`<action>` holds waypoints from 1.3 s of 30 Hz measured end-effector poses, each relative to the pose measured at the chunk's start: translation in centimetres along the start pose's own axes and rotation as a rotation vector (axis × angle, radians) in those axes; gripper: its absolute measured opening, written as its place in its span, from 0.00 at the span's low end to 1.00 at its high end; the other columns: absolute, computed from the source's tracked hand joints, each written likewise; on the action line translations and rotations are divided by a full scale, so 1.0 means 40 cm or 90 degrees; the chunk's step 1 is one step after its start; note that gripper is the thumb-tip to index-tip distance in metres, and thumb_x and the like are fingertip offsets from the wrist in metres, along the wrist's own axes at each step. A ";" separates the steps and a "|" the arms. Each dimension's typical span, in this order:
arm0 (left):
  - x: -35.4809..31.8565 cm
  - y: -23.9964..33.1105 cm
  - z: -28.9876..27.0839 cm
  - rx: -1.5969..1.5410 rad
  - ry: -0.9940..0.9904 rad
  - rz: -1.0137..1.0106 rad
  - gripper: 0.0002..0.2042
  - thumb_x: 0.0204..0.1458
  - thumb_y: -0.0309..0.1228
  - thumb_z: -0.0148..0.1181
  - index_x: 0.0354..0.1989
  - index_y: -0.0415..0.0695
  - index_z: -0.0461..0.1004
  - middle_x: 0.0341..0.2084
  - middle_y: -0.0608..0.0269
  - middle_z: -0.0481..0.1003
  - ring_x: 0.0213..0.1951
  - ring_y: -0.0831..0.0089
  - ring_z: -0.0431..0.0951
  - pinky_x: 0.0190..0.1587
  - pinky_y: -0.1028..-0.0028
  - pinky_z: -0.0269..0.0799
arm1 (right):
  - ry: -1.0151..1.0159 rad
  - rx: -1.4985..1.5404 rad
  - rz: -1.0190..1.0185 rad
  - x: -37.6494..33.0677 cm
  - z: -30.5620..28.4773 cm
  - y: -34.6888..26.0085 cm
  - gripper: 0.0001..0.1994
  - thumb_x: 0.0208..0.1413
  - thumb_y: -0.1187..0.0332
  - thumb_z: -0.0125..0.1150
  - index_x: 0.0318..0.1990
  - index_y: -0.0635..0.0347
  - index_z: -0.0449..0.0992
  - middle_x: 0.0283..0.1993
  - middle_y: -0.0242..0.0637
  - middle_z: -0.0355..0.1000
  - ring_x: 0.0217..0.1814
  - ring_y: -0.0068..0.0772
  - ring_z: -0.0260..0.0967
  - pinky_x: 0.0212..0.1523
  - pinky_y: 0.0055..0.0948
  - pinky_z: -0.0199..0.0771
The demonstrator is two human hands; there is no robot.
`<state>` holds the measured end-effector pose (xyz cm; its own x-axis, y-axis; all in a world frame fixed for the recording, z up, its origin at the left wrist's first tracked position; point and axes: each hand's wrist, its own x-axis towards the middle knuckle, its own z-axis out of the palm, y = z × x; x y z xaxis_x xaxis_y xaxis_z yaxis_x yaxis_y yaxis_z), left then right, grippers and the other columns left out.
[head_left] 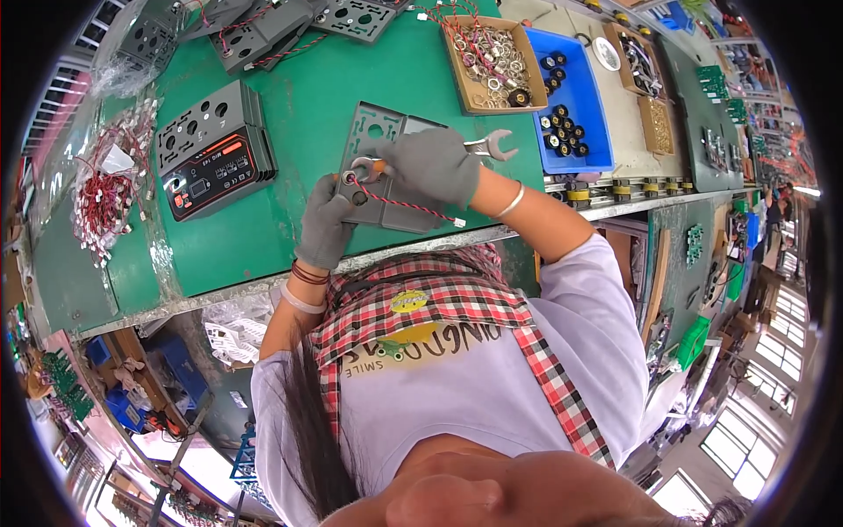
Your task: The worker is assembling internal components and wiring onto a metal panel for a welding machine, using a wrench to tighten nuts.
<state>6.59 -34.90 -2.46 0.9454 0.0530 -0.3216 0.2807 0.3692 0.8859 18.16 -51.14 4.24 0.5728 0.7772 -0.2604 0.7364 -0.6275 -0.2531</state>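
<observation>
On the green workbench near its front edge lies a grey metal panel (pixel 399 213) with cut-out holes. My left hand (pixel 325 227), in a grey glove, grips the panel's lower left edge. Over the panel, my gloved right hand (pixel 434 167) is closed around a metal wrench (pixel 493 146). One open jaw sticks out to the right of that hand; the other end sits by a small fitting near the panel's left side. A twisted red-and-black wire (pixel 408 207) runs from the fitting across the panel to a white connector (pixel 459 223). My palm hides the wrench's middle.
Left stands a stack of grey panels (pixel 215 149), the front one printed. Beyond it lies a heap of wired connectors (pixel 105 198). More panels (pixel 356 19) lie at the back. A cardboard box (pixel 496 66) holds rings and wires; a blue tray (pixel 571 97) holds black round parts.
</observation>
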 end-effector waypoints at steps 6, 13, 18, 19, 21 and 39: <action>0.000 0.020 0.010 -0.180 0.000 -0.080 0.18 0.42 0.22 0.42 0.46 0.33 0.63 0.37 0.59 0.68 0.38 0.73 0.71 0.42 0.76 0.69 | -0.136 -0.098 -0.042 0.057 -0.039 -0.008 0.11 0.53 0.59 0.50 0.40 0.52 0.70 0.28 0.36 0.71 0.30 0.39 0.73 0.25 0.39 0.70; 0.003 0.007 0.004 0.050 -0.008 0.015 0.19 0.42 0.23 0.41 0.45 0.32 0.63 0.37 0.58 0.68 0.38 0.73 0.70 0.43 0.77 0.68 | -0.196 -0.114 -0.058 0.077 -0.024 -0.003 0.12 0.53 0.60 0.49 0.42 0.52 0.69 0.29 0.37 0.71 0.33 0.41 0.73 0.28 0.40 0.72; -0.003 0.013 0.017 -0.076 0.022 -0.058 0.19 0.42 0.23 0.40 0.45 0.31 0.63 0.37 0.56 0.69 0.38 0.73 0.71 0.43 0.77 0.68 | -0.168 0.033 0.035 0.043 0.008 -0.017 0.11 0.54 0.61 0.45 0.40 0.53 0.71 0.29 0.39 0.73 0.34 0.43 0.73 0.32 0.43 0.71; -0.004 0.006 0.017 -0.081 0.026 -0.046 0.19 0.42 0.23 0.40 0.46 0.31 0.62 0.37 0.56 0.69 0.39 0.73 0.71 0.43 0.77 0.68 | -0.170 0.033 0.037 0.036 0.009 -0.023 0.11 0.54 0.61 0.45 0.40 0.53 0.71 0.29 0.39 0.73 0.34 0.43 0.73 0.32 0.43 0.71; 0.000 -0.009 0.017 -0.087 0.028 -0.037 0.19 0.43 0.23 0.39 0.46 0.31 0.62 0.37 0.56 0.69 0.39 0.73 0.71 0.43 0.77 0.68 | -0.155 0.094 0.095 0.024 0.012 -0.032 0.13 0.55 0.60 0.43 0.38 0.55 0.72 0.30 0.42 0.73 0.34 0.44 0.73 0.34 0.44 0.71; 0.001 -0.036 -0.008 0.279 0.076 0.200 0.12 0.52 0.31 0.49 0.39 0.34 0.68 0.28 0.59 0.70 0.34 0.73 0.69 0.38 0.74 0.65 | 0.038 0.324 0.107 -0.011 0.071 -0.037 0.20 0.56 0.52 0.43 0.44 0.56 0.71 0.34 0.49 0.72 0.39 0.50 0.71 0.41 0.42 0.69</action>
<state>6.15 -35.11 -3.84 0.9766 0.2129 -0.0320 0.0546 -0.1010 0.9934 15.80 -50.71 2.07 0.6979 0.6563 -0.2867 0.3739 -0.6754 -0.6357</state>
